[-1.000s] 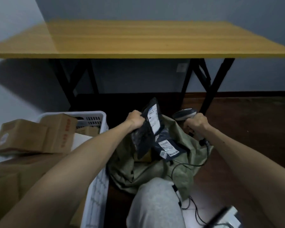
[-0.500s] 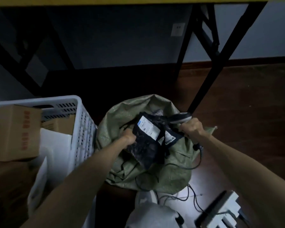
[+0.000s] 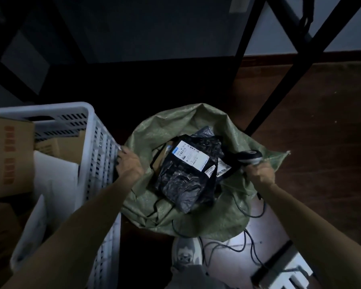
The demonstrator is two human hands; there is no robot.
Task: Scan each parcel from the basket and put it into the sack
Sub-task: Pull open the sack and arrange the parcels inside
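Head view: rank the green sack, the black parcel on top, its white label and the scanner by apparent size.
1. green sack
2. black parcel
3. white label
4. scanner
The right hand covers the scanner's grip, so the order of 3 and 4 is unsure.

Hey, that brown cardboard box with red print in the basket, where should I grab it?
Take the brown box by its upper right corner, from above, probably with the left hand: that corner stands exposed above the white parcel, while its left side is out of view.
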